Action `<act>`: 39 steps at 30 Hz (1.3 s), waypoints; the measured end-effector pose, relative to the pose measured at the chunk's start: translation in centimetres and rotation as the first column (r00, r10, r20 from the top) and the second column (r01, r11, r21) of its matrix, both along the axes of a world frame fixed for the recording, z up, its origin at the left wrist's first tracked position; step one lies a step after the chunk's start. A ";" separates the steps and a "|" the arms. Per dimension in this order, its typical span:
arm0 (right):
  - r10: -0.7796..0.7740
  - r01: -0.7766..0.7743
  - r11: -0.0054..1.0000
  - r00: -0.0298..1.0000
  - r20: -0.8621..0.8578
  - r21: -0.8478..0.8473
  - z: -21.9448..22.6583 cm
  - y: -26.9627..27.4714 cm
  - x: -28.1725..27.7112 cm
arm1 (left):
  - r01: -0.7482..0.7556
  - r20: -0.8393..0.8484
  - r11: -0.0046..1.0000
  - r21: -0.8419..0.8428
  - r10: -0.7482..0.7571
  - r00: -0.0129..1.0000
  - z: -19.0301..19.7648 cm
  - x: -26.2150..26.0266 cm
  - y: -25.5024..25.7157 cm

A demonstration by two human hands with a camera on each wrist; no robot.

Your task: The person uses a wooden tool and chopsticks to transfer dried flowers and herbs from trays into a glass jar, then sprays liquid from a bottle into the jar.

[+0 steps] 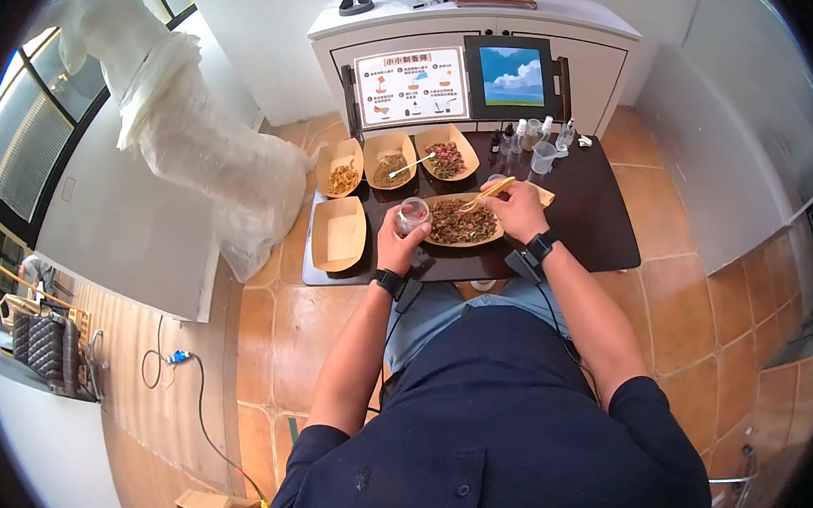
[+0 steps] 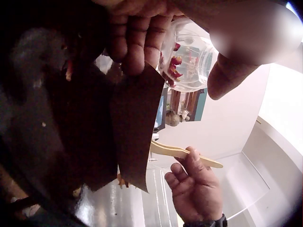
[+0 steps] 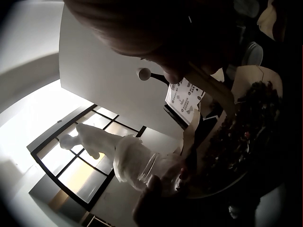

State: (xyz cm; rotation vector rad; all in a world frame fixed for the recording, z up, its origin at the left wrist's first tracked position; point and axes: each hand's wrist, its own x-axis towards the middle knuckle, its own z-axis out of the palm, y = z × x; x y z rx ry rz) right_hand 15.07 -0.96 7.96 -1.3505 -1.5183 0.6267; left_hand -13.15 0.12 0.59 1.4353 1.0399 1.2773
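Observation:
My left hand (image 1: 396,242) grips a clear jar (image 1: 413,215) at the left end of a paper tray of dried mix (image 1: 462,222). Some red pieces show inside the jar (image 2: 187,64) in the left wrist view. My right hand (image 1: 521,213) pinches yellowish wooden tongs (image 1: 492,190), their tips at the mix near the tray's far side. In the left wrist view the right hand (image 2: 196,194) holds the tongs (image 2: 170,150) by their upper part. The right wrist view is dark; the mix (image 3: 246,132) and the left thumb at the jar show there.
An empty paper tray (image 1: 338,234) sits at the left. Behind stand three trays with dried material, one (image 1: 391,163) with a white stick (image 1: 412,166) across it. Small bottles (image 1: 520,135) and a plastic cup (image 1: 543,157) stand at the back right, near an instruction sheet (image 1: 413,87).

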 end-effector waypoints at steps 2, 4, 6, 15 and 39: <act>0.056 -0.057 0.998 0.996 0.076 0.013 0.0 0.2 -0.7 | -0.003 0.001 1.000 0.004 0.003 1.000 -0.2 0.0 0.2; 0.056 -0.054 0.998 0.994 0.096 -0.025 0.4 -0.1 -1.1 | -0.008 0.002 1.000 0.006 0.008 1.000 -0.4 0.0 0.3; 0.060 -0.052 0.996 0.991 0.117 -0.066 0.5 -0.1 -1.3 | -0.008 0.021 1.000 -0.009 0.008 1.000 -0.3 0.0 0.1; -0.066 0.068 0.997 0.994 0.091 -0.027 0.7 -0.5 -0.2 | -0.026 0.047 1.000 0.016 0.026 0.999 0.4 0.3 -0.2; -0.074 0.071 0.990 0.997 -0.018 -0.119 -0.2 0.7 0.0 | -0.054 -0.018 0.997 0.048 0.055 0.998 1.0 0.3 -0.4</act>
